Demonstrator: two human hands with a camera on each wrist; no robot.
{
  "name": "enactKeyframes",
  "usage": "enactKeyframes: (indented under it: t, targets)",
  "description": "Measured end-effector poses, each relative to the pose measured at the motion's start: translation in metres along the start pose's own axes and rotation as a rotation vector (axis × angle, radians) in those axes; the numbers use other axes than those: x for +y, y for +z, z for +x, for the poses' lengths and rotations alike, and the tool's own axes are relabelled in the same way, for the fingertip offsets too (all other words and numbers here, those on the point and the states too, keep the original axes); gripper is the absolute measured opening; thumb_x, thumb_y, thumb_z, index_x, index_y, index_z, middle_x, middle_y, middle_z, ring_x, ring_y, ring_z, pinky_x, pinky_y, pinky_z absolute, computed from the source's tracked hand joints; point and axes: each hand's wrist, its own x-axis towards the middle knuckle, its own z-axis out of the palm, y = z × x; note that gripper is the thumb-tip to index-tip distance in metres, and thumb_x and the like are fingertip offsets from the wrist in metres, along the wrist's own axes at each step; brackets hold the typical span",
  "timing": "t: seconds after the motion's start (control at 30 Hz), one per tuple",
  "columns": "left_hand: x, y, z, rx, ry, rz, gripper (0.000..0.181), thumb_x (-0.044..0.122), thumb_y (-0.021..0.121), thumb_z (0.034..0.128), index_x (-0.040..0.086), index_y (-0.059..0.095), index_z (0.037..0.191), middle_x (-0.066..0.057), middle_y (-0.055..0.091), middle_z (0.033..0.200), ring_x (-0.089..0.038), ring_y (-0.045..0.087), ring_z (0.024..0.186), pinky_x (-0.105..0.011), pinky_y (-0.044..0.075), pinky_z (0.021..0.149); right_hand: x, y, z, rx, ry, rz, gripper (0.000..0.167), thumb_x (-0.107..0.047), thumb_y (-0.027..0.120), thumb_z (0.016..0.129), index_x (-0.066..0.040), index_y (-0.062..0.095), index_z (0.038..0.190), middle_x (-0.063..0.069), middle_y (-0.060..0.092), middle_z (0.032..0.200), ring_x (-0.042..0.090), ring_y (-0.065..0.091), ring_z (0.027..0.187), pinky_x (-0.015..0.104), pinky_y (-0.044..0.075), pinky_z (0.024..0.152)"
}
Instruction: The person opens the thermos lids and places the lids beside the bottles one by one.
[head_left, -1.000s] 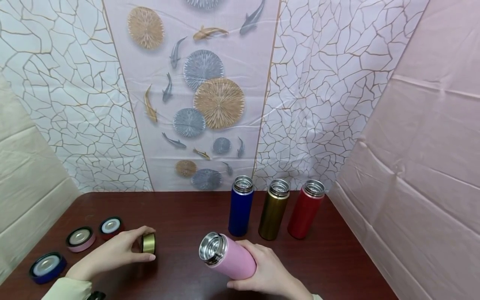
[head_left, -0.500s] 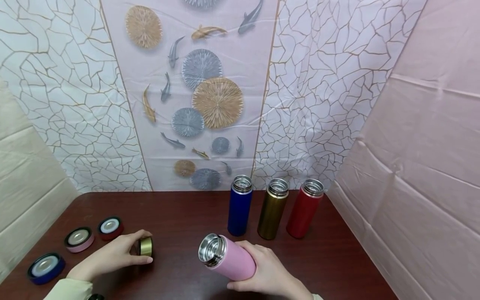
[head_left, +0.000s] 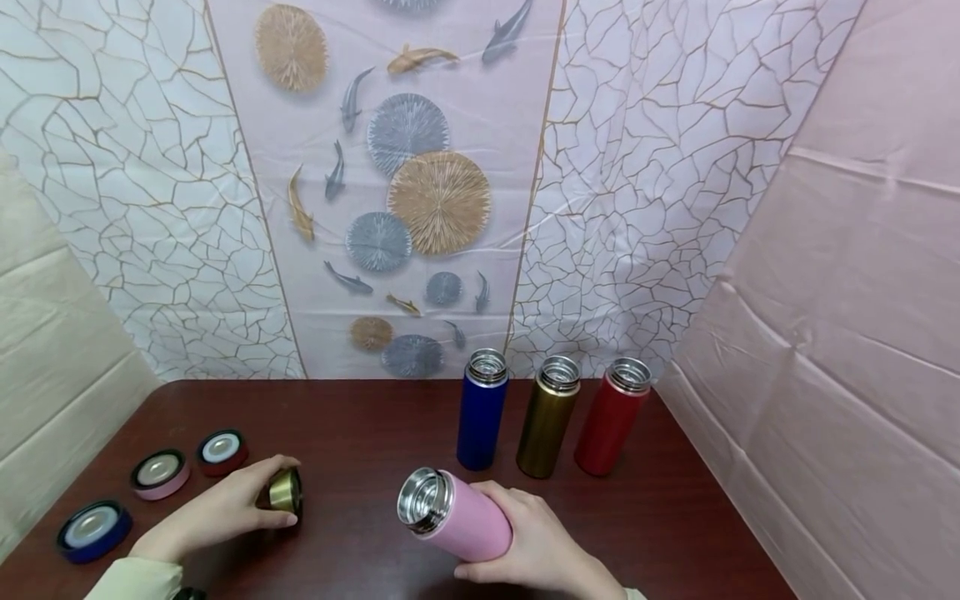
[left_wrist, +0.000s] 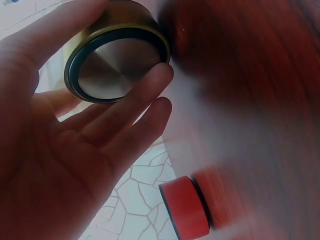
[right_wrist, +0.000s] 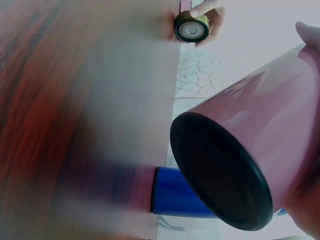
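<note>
My left hand [head_left: 213, 510] pinches a gold bottle lid [head_left: 284, 492] between thumb and fingers, the lid standing on its edge, low over the table. The left wrist view shows its brushed-metal top [left_wrist: 117, 70] ringed in black, with fingertips lying against it. Across from it, my right hand [head_left: 542, 537] grips a pink bottle [head_left: 477, 518] around the body. That bottle has no lid on and leans over, its steel mouth pointing up and left. Its black base [right_wrist: 220, 170] faces the right wrist camera. Part of the left palm is hidden in the head view.
Blue [head_left: 480, 421], gold [head_left: 547, 427] and red bottles [head_left: 611, 427] stand uncapped at the back right. On the left, a blue lid [head_left: 93, 550], a pink lid [head_left: 161, 492] and a red lid [head_left: 222, 468] lie with undersides up. Patterned cloth [head_left: 420, 275] hangs behind the table.
The gold lid has shifted slightly left in my left hand and turned, so its dark rim now shows on the right side. My right hand and the pink bottle have stayed nearly still.
</note>
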Motion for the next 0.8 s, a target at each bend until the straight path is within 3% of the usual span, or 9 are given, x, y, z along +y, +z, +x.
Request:
enactKeyframes:
  t: [0.2, 0.33, 0.57, 0.8]
  targets:
    - [-0.002, -0.003, 0.0, 0.007, -0.078, -0.03, 0.08, 0.044, 0.086, 0.0773, 0.001, 0.052, 0.137, -0.01, 0.06, 0.125, -0.019, 0.058, 0.105, -0.036, 0.051, 0.083, 0.001, -0.001, 0.001, 0.012, -0.006, -0.014, 0.074, -0.058, 0.086, 0.071, -0.034, 0.056, 0.135, -0.016, 0.066, 0.116, 0.005, 0.063, 0.097, 0.031, 0.054, 0.078]
    - [-0.005, -0.003, -0.003, 0.027, -0.09, -0.044, 0.079, 0.041, 0.087, 0.0766, 0.003, 0.052, 0.137, -0.01, 0.059, 0.128, -0.022, 0.057, 0.11, -0.037, 0.051, 0.086, 0.003, 0.0, 0.0, 0.006, 0.001, -0.013, 0.074, -0.059, 0.086, 0.072, -0.035, 0.055, 0.135, -0.016, 0.066, 0.117, 0.005, 0.063, 0.097, 0.031, 0.054, 0.079]
    - [-0.013, -0.005, -0.009, 0.069, -0.068, -0.017, 0.074, 0.042, 0.088, 0.0743, 0.007, 0.054, 0.13, -0.002, 0.062, 0.12, -0.016, 0.058, 0.108, -0.033, 0.05, 0.085, 0.003, 0.0, 0.001, -0.002, 0.007, 0.0, 0.074, -0.059, 0.085, 0.072, -0.035, 0.055, 0.135, -0.016, 0.066, 0.117, 0.005, 0.063, 0.097, 0.032, 0.055, 0.079]
    - [-0.02, -0.007, -0.018, 0.096, -0.128, -0.022, 0.073, 0.047, 0.088, 0.0726, 0.008, 0.056, 0.125, 0.002, 0.065, 0.108, -0.007, 0.059, 0.094, -0.03, 0.05, 0.077, 0.003, 0.0, 0.0, 0.006, 0.008, -0.009, 0.075, -0.059, 0.086, 0.071, -0.034, 0.055, 0.135, -0.015, 0.066, 0.117, 0.005, 0.063, 0.097, 0.031, 0.055, 0.078]
